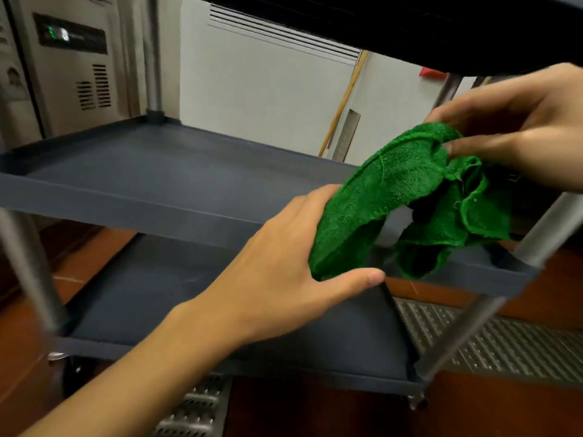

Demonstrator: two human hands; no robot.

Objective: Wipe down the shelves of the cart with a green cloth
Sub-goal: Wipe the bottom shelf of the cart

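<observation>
Holding a green cloth (394, 190) bunched in mid-air over the right end of the middle shelf (142, 171). Gripping its lower fold with the left hand (284, 266), thumb under and fingers hidden behind the cloth. Pinching its upper edge with the right hand (517, 134), fingers curled on the fabric, just below the top shelf (410, 26).

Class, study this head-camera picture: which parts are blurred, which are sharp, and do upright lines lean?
Head view: the green terry cloth is sharpest, loops legible; the grey metal cart post at right and the steel appliance's dark panel smear with motion blur; the wide lens makes upright posts lean; light on the blue-grey plastic middle shelf is soft, no harsh glare.
</observation>
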